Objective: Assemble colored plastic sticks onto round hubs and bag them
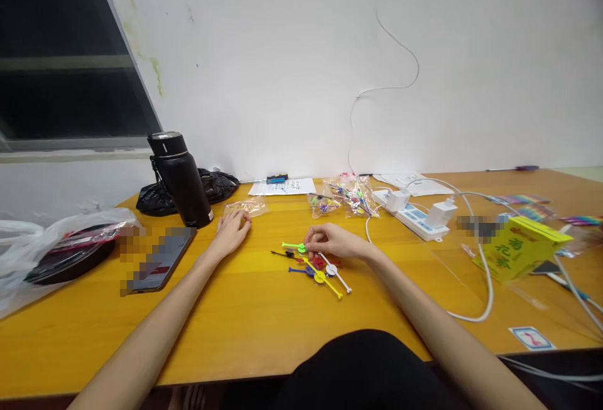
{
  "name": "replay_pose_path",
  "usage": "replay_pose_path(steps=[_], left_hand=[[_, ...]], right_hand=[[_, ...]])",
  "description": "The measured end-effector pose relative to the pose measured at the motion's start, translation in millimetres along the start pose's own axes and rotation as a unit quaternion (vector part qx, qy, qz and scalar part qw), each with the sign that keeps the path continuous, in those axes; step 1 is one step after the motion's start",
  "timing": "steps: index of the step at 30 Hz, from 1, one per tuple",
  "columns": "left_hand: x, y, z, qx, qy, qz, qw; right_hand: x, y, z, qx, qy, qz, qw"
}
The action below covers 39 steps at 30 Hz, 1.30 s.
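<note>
My right hand (pixel 330 240) has thumb and fingers pinched at the right end of a green plastic spinner arrow (pixel 294 247). Close under and around it lies a loose cluster of similar arrows: black (pixel 282 253), blue (pixel 296 270), yellow (pixel 320 277) and white (pixel 331 270). A red one (pixel 319 263) shows partly beneath the others. To the left, my left hand (pixel 230 234) rests on the table with its fingers stretched out, holding nothing. Just beyond its fingertips lies a clear plastic bag (pixel 252 207).
A black bottle (pixel 180 181), a phone (pixel 162 265) and a plastic-wrapped black item (pixel 78 256) stand or lie left. Bags of coloured pieces (pixel 351 195) and a screwdriver (pixel 277 179) lie behind. Right are a power strip (pixel 419 218), cables and a yellow box (pixel 522 247).
</note>
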<state>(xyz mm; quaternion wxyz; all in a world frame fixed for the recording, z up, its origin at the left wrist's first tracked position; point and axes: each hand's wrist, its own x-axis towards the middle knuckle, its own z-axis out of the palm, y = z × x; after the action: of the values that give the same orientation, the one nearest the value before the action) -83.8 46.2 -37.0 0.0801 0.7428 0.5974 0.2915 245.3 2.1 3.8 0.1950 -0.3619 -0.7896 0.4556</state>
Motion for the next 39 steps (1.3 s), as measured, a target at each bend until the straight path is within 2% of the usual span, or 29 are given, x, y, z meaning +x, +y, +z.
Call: replay_pose_path(steps=[3, 5, 7, 10, 13, 16, 18, 21, 23, 27, 32, 39], left_hand=[[-1, 9, -8.6, -0.012, 0.036, 0.03, 0.999], [-3, 22, -12.4, -0.045, 0.068, 0.091, 0.992], [-8, 39, -12.5, -0.105, 0.053, 0.153, 0.981], [-20, 66, -6.4, -0.207, -0.097, 0.169, 0.959], [-31, 84, -0.5, -0.304, -0.246, 0.143, 0.909], [-36, 89, 0.0, -0.362, -0.309, 0.135, 0.869], [-36, 89, -1.4, -0.378, -0.296, 0.128, 0.868], [-35, 90, -2.7, -0.415, -0.228, 0.108, 0.874], [-34, 93, -2.5, -0.45, -0.197, 0.106, 0.865], [-34, 101, -0.9, -0.479, -0.187, 0.125, 0.849], [-34, 103, -2.0, -0.454, -0.144, 0.108, 0.873], [-40, 111, -1.3, -0.479, -0.192, 0.091, 0.852]], right_hand=[[5, 7, -1, 0.039, 0.063, -0.022, 0.997], [8, 10, -2, 0.081, 0.116, -0.039, 0.989], [11, 10, -4, 0.109, 0.15, -0.061, 0.981], [13, 5, -3, 0.137, 0.148, -0.086, 0.976], [11, -2, 2, 0.166, 0.118, -0.087, 0.975], [9, -6, 8, 0.209, 0.094, -0.083, 0.97], [8, -8, 11, 0.242, 0.078, -0.08, 0.964], [8, -11, 16, 0.281, 0.057, -0.084, 0.954], [9, -14, 21, 0.303, 0.041, -0.09, 0.948], [11, -20, 31, 0.361, 0.032, -0.079, 0.929], [11, -26, 39, 0.398, 0.035, -0.05, 0.915], [16, -26, 42, 0.447, 0.017, -0.047, 0.893]])
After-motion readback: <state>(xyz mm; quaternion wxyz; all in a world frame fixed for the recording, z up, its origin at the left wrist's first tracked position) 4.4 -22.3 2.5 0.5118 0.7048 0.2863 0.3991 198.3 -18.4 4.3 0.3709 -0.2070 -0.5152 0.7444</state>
